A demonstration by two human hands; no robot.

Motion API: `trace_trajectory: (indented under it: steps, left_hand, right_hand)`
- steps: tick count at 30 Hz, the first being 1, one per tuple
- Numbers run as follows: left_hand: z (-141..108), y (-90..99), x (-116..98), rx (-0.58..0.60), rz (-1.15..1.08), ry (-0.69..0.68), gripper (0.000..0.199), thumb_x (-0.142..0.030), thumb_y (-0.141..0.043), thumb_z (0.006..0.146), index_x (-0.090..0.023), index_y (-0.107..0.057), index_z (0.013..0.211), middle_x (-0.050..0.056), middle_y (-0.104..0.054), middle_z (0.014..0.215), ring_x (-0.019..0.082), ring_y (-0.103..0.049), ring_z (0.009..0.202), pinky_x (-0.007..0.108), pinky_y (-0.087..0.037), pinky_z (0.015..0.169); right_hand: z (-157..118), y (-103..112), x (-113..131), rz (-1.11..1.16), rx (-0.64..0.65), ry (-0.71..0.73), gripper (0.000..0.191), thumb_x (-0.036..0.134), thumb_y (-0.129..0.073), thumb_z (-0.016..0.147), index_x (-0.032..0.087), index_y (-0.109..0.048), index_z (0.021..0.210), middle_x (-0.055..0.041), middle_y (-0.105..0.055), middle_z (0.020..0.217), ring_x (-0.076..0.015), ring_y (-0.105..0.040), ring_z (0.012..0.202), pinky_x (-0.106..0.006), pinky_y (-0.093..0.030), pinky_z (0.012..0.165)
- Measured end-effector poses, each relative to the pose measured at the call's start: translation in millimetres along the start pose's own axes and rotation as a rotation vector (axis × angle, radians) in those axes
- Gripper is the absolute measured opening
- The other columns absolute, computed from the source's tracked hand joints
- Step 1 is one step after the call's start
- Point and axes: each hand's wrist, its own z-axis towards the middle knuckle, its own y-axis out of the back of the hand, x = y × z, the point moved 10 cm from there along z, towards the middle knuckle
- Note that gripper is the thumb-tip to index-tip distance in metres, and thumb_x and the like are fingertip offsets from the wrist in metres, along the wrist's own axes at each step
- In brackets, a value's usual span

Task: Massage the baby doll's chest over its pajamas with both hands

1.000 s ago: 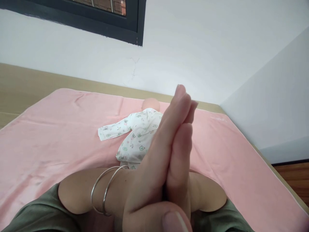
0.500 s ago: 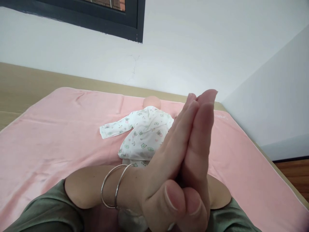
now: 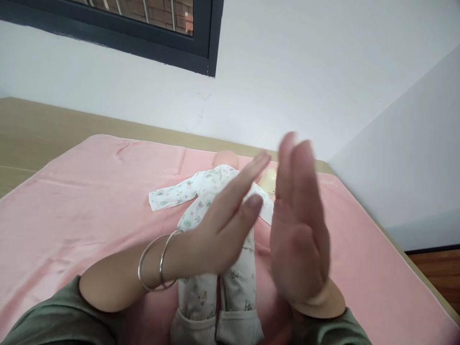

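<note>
My left hand (image 3: 223, 225), with two thin silver bangles (image 3: 161, 261) at its wrist, is held in the air with its fingers stretched out. Facing it, my right hand (image 3: 300, 230) stands upright, fingers straight and a little blurred. A gap separates the palms, and nothing shows between them. Below and beyond lies a baby doll (image 3: 225, 158), only the back or top of its bare head visible, in a white printed top (image 3: 201, 196) and matching trousers (image 3: 237, 287). My hands hide part of its body and one sleeve.
A pink mat (image 3: 108, 191) lies under the doll on a wooden surface (image 3: 43, 120). Partly behind my right hand, a pale yellow item (image 3: 268, 182) sits by the doll's sleeve. White walls and a dark-framed window (image 3: 212, 43) stand behind.
My palms, pressed together before, have come apart, the left hand moving left and the right staying upright. The doll's trousers and the pale yellow item now show.
</note>
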Motion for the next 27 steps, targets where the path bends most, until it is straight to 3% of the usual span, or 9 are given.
trace_trajectory:
  steps: [3, 6, 9, 11, 16, 21, 24, 27]
  left_hand:
    - [25.2, 14.1, 48.7, -0.142, 0.187, 0.083, 0.048, -0.040, -0.027, 0.105, -0.024, -0.047, 0.145, 0.004, -0.051, 0.153, 0.023, -0.041, 0.147, 0.046, -0.034, 0.125]
    - [46.9, 25.3, 111.8, -0.123, 0.514, 0.261, 0.043, -0.030, -0.029, 0.102, -0.019, -0.061, 0.128, 0.009, -0.064, 0.137, 0.026, -0.057, 0.130, 0.046, -0.042, 0.116]
    - [51.5, 25.6, 170.7, 0.031, 0.793, 0.435, 0.040, -0.022, -0.030, 0.099, -0.014, -0.069, 0.104, 0.015, -0.073, 0.113, 0.028, -0.067, 0.108, 0.041, -0.049, 0.101]
    - [47.5, 21.7, 195.2, 0.085, 0.870, 0.491, 0.040, -0.020, -0.030, 0.098, -0.013, -0.069, 0.096, 0.017, -0.074, 0.104, 0.028, -0.069, 0.098, 0.038, -0.051, 0.091]
    - [36.9, 21.9, 216.3, -0.036, 0.850, 0.544, 0.041, -0.024, -0.028, 0.099, -0.015, -0.068, 0.094, 0.015, -0.074, 0.101, 0.025, -0.068, 0.090, 0.034, -0.049, 0.080]
    - [32.8, 26.4, 225.4, -0.111, 0.784, 0.532, 0.038, -0.025, -0.031, 0.096, -0.017, -0.067, 0.088, 0.012, -0.074, 0.095, 0.025, -0.066, 0.084, 0.035, -0.048, 0.077]
    - [28.8, 27.8, 224.5, -0.174, 0.736, 0.466, 0.036, -0.025, -0.034, 0.094, -0.017, -0.069, 0.090, 0.012, -0.075, 0.098, 0.025, -0.067, 0.088, 0.036, -0.050, 0.083]
    - [22.5, 27.4, 216.4, -0.237, 0.691, 0.352, 0.035, -0.023, -0.036, 0.091, -0.016, -0.069, 0.097, 0.012, -0.074, 0.104, 0.026, -0.066, 0.096, 0.038, -0.050, 0.092]
  right_hand:
    - [17.9, -9.3, -36.4, -0.030, 0.046, -0.091, 0.054, 0.045, -0.018, 0.107, 0.028, -0.022, 0.157, -0.0045, -0.041, 0.159, -0.0249, -0.035, 0.149, -0.051, -0.035, 0.123]
    - [29.8, -51.4, -88.5, -0.180, 0.279, -0.226, 0.045, 0.031, -0.024, 0.106, 0.020, -0.047, 0.143, -0.0094, -0.062, 0.138, -0.0254, -0.057, 0.131, -0.049, -0.040, 0.117]
    - [31.4, -95.1, -133.5, -0.396, 0.462, -0.245, 0.043, 0.015, -0.031, 0.099, 0.009, -0.057, 0.134, -0.0166, -0.063, 0.135, -0.0312, -0.054, 0.132, -0.048, -0.040, 0.114]
    - [29.1, -116.9, -154.7, -0.489, 0.503, -0.212, 0.045, 0.008, -0.035, 0.094, 0.002, -0.057, 0.132, -0.0210, -0.061, 0.137, -0.0324, -0.051, 0.134, -0.045, -0.035, 0.118]
    - [20.6, -134.9, -182.7, -0.539, 0.355, -0.176, 0.048, 0.011, -0.037, 0.094, 0.003, -0.056, 0.137, -0.0184, -0.058, 0.144, -0.0300, -0.046, 0.140, -0.042, -0.029, 0.122]
    - [14.3, -134.1, -183.6, -0.532, 0.227, -0.147, 0.047, 0.011, -0.040, 0.093, 0.003, -0.060, 0.134, -0.0179, -0.061, 0.140, -0.0300, -0.050, 0.138, -0.045, -0.033, 0.122]
    - [10.1, -128.4, -178.8, -0.500, 0.179, -0.124, 0.048, 0.011, -0.037, 0.093, 0.005, -0.062, 0.132, -0.0167, -0.062, 0.140, -0.0283, -0.051, 0.137, -0.045, -0.035, 0.121]
    - [3.9, -124.8, -176.8, -0.438, 0.214, -0.066, 0.050, 0.016, -0.040, 0.093, 0.007, -0.059, 0.137, -0.0150, -0.057, 0.146, -0.0282, -0.045, 0.143, -0.047, -0.032, 0.123]
